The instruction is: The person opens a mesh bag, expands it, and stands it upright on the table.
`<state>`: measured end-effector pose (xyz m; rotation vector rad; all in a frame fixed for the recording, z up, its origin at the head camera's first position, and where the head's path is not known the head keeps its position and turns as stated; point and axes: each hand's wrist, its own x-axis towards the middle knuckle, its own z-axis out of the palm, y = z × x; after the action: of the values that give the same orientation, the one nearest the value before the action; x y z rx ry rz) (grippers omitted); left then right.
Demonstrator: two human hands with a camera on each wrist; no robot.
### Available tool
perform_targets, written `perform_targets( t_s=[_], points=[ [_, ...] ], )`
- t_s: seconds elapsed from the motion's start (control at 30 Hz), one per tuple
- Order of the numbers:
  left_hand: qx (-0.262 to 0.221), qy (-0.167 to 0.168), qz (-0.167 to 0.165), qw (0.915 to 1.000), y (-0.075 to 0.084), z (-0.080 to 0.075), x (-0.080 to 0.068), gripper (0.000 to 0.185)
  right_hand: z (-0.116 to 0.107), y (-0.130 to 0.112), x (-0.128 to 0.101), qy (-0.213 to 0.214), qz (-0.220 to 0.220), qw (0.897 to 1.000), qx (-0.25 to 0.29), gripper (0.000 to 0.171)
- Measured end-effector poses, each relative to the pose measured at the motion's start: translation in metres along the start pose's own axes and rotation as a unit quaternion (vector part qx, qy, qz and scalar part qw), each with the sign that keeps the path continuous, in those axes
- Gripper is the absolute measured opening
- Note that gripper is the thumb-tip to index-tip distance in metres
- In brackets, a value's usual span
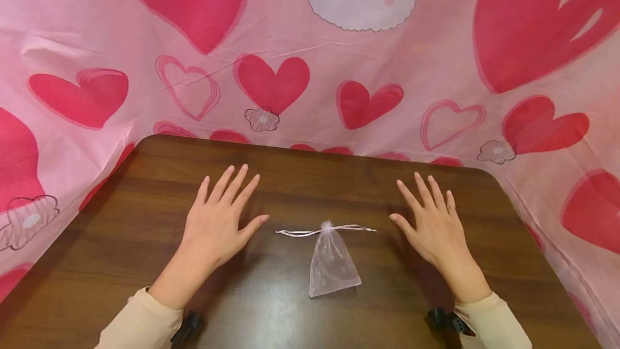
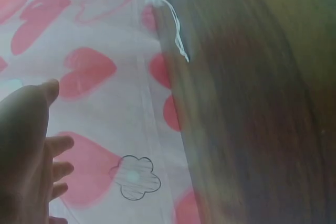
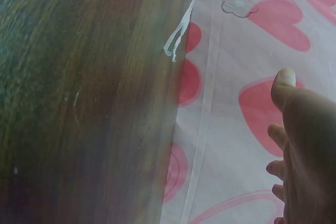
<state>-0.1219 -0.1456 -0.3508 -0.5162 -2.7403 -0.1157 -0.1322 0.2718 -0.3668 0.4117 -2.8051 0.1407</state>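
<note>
A small sheer organza drawstring pouch (image 1: 334,265), pale pink, lies flat on the brown wooden table between the two hands. Its neck is gathered, and the white drawstrings (image 1: 297,234) stretch out to either side. To the left of the pouch is my left hand (image 1: 218,225), palm down with fingers spread, holding nothing. My right hand (image 1: 431,225) mirrors it on the other side, fingers straight and apart from the drawstring end. One drawstring loop (image 2: 177,30) shows in the left wrist view, and another loop (image 3: 181,32) in the right wrist view.
The wooden table (image 1: 281,187) has rounded far corners. A pink cloth backdrop (image 1: 319,101) printed with red hearts hangs around its far edge and sides. Dark wrist straps (image 1: 188,327) show at the cream sleeves (image 1: 142,322).
</note>
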Motion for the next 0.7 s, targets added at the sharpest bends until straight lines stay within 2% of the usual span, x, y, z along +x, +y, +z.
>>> perform_targets(
  t_s=[0.43,0.7],
  points=[
    [0.002,-0.007,0.009,0.9999,0.002,0.003,0.004,0.081,-0.005,-0.002,0.004,-0.002,-0.006,1.000,-0.001,0.072],
    [0.003,-0.005,0.040,0.9992,0.012,0.007,0.006,0.082,-0.001,-0.009,0.004,0.007,-0.034,0.999,0.007,0.075]
  ],
)
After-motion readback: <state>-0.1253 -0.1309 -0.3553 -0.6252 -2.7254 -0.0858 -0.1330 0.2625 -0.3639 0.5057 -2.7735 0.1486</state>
